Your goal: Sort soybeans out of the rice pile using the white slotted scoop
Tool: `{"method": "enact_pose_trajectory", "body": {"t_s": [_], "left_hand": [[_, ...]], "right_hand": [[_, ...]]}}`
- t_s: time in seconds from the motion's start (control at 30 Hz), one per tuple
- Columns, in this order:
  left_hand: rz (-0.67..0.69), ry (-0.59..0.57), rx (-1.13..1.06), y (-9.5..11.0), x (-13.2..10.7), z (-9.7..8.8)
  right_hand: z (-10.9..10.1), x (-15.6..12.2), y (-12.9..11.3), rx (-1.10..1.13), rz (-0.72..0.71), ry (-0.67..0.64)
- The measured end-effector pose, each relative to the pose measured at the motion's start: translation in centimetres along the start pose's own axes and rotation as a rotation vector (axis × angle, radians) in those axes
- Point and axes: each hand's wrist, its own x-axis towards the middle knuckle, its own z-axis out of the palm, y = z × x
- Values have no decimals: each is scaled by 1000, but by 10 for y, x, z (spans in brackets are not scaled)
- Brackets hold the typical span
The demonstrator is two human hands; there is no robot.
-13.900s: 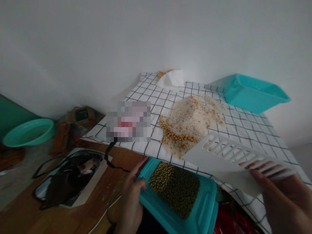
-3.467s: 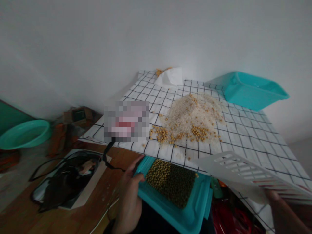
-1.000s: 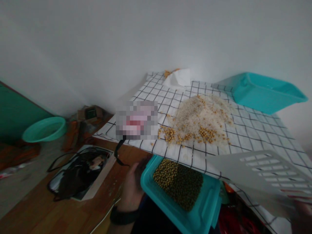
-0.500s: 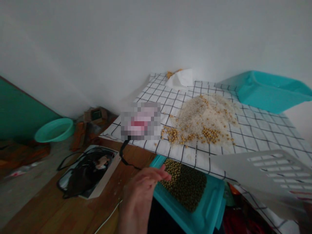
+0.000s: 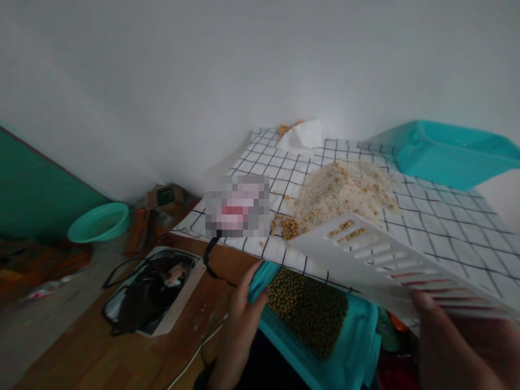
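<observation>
My left hand (image 5: 246, 317) is closed on the near left corner of a teal plastic bin (image 5: 280, 330), thumb inside the rim. Yellow soybeans (image 5: 286, 290) and small dark green beans (image 5: 323, 317) lie in that bin, partly under the table edge. A white slotted plastic panel (image 5: 345, 257) is gripped in my right hand (image 5: 459, 346), thumb on top; its other fingers are mostly hidden. The panel tilts over the table's near edge, by a heap of rice mixed with soybeans (image 5: 337, 189). Some soybeans (image 5: 288, 226) gather at the heap's front left.
A checked cloth (image 5: 442, 216) covers the table. A second teal bin (image 5: 439, 157) stands back right, and white paper (image 5: 303, 138) lies at the back. A blurred-out pinkish item (image 5: 239, 206) is at left. On the floor are a black bag (image 5: 148, 295) and a green basin (image 5: 99, 222).
My left hand has gone from hovering with outstretched fingers to gripping the bin's corner. The white panel has moved left over the table edge, and my right hand has come into clear view.
</observation>
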Motion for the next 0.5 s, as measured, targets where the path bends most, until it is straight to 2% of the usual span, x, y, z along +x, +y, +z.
{"method": "enact_pose_trajectory", "body": {"t_s": [0.07,0.2,0.3,0.5], "left_hand": [[-23,46,-34,-3,1,4],[-143,70,-279,-2,-1,8],[-159,118,-385,2,-2,8],[-132,231,-419,8,1,1]], "right_hand": [[20,10,-4,32,3,-54],[47,20,-22,-40,-120,-141],[51,23,-31,-82,-213,-208],[48,24,-37,-93,-360,-354]]}}
